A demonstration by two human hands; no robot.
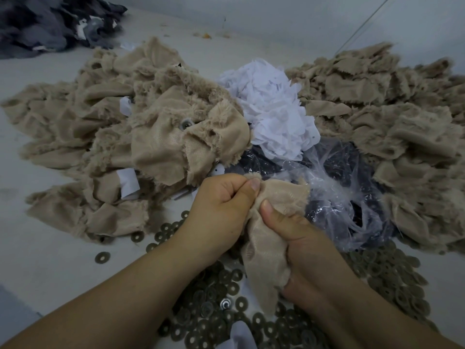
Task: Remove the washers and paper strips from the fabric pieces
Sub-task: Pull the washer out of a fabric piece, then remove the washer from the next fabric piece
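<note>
Both hands are working one tan fabric piece (270,222) just below the frame's centre: the left hand (221,207) is pinching its top edge, probably peeling a strip or washer loose, while the right hand (299,238) is clenching the body to brace it. Freed washers (206,306) are collecting at 6 o'clock, paper strips (274,109) at 12, unfinished pieces (161,122) at 10 on the tabletop (50,260).

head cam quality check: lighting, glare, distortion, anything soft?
Head view: dim, flat, even light with only faint shadows under the forearms; mild glare on the clear plastic bag; wide-angle bending stretches the frame edges, the table curving away at the corners; the left hand, the right hand and the beige fabric piece they hold are sharp; the dark fabric heap at top left looks softer.
</note>
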